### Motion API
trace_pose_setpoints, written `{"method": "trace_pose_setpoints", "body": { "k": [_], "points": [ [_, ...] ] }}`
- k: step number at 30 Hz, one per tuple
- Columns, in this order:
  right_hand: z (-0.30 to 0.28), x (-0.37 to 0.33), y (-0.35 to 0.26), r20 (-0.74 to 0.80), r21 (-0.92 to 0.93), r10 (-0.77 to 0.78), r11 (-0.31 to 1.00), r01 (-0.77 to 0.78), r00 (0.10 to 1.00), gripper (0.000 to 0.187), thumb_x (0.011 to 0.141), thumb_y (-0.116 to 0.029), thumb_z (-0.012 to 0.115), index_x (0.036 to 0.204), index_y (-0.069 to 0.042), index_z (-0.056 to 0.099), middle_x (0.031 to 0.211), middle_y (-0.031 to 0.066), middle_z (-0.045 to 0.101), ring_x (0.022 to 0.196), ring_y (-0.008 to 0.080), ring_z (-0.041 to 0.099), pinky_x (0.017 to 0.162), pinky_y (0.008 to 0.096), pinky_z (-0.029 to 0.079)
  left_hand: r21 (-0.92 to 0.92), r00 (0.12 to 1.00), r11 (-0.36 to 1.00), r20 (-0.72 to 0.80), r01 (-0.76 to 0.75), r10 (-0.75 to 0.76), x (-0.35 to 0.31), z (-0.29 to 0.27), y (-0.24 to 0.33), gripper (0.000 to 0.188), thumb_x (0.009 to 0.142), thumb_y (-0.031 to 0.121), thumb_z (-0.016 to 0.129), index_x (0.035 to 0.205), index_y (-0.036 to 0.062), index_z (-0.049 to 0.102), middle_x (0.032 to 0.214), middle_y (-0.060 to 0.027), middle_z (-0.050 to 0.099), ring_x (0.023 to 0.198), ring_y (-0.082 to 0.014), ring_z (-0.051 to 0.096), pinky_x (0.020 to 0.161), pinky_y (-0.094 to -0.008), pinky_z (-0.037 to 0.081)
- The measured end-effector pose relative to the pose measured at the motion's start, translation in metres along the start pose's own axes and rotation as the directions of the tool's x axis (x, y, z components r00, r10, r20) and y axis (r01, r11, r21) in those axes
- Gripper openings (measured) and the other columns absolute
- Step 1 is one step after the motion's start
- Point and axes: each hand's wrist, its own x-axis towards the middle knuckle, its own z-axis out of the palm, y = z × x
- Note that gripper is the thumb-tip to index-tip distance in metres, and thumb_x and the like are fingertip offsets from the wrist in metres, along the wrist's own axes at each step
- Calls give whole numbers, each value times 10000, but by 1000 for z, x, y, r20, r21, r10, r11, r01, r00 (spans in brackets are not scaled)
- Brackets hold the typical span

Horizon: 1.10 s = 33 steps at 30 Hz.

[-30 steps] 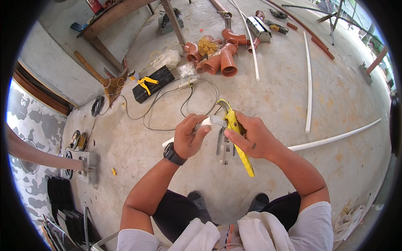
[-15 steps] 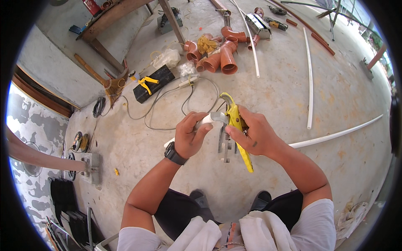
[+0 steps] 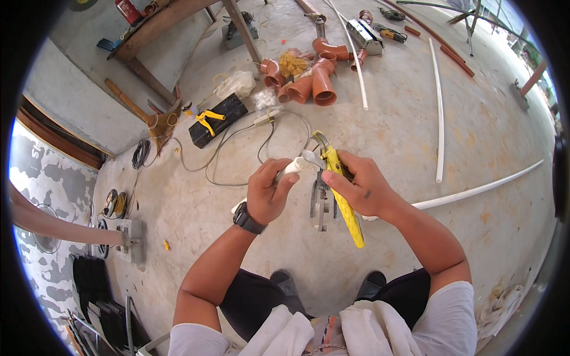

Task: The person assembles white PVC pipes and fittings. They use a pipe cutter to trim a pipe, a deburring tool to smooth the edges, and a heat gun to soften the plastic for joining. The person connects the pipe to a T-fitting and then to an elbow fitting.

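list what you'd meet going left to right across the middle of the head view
grey outlet box on the floor → left hand holding a white pipe → yellow-handled cutter → right hand → long white conduit

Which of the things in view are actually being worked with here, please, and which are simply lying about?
In use:
left hand gripping a short white pipe
right hand holding a yellow-handled pipe cutter

Lying about:
orange pipe fittings
long white pipes
black case
grey cable

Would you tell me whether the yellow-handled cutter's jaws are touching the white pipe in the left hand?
Touching: the head view shows the yellow-handled cutter, held by the right hand, with its jaws closed around the end of the white pipe gripped by the left hand.
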Motion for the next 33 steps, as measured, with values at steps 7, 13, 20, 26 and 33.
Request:
{"method": "trace_pose_setpoints", "body": {
  "k": [7, 13, 20, 26, 33],
  "points": [
    [2, 0, 2, 64, -18, -12, 1000, 14, 998, 392, 976, -376, 677, 944, 6, 595, 689, 92, 619, 616, 164, 585, 590, 352, 468, 26, 1000, 1000, 24, -5, 4, 1, -1, 6, 246, 920, 162, 780, 1116, 34, 707, 908, -123, 677, 773, -267, 649, 711, -341, 507],
    [4, 1, 7, 61, 13, -12, 1000, 11, 998, 386, 977, -367, 677, 970, 11, 597, 711, 98, 629, 630, 160, 589, 602, 350, 472, 49, 1000, 999, 8, 12, -13, 0, 1, 8, 245, 919, 176, 784, 1111, 41, 713, 892, -121, 668, 756, -272, 642, 695, -344, 506],
    [8, 7, 31, 85, 193, 55, 979, -71, 995, 396, 1010, -390, 625, 979, 4, 616, 748, 40, 588, 684, 110, 542, 616, 319, 447, 106, 999, 994, 0, 37, -37, 5, 3, 9, 242, 928, 203, 780, 1098, 44, 714, 859, -122, 650, 731, -293, 632, 671, -361, 505],
    [11, 12, 47, 86, 290, 61, 953, -83, 994, 397, 1027, -412, 599, 963, -20, 612, 791, 0, 555, 733, 82, 524, 635, 299, 441, 186, 999, 981, -18, 52, -49, 5, 3, 12, 247, 940, 218, 772, 1102, 41, 714, 851, -131, 660, 700, -287, 631, 638, -365, 494],
    [17, 14, 54, 124, 296, 82, 948, -116, 989, 381, 1026, -396, 610, 1007, -17, 632, 798, 1, 564, 732, 81, 510, 642, 285, 435, 224, 999, 974, -5, 40, -40, 5, 2, 15, 235, 940, 219, 773, 1096, 51, 719, 831, -128, 656, 685, -300, 631, 619, -371, 491]
  ]
}}
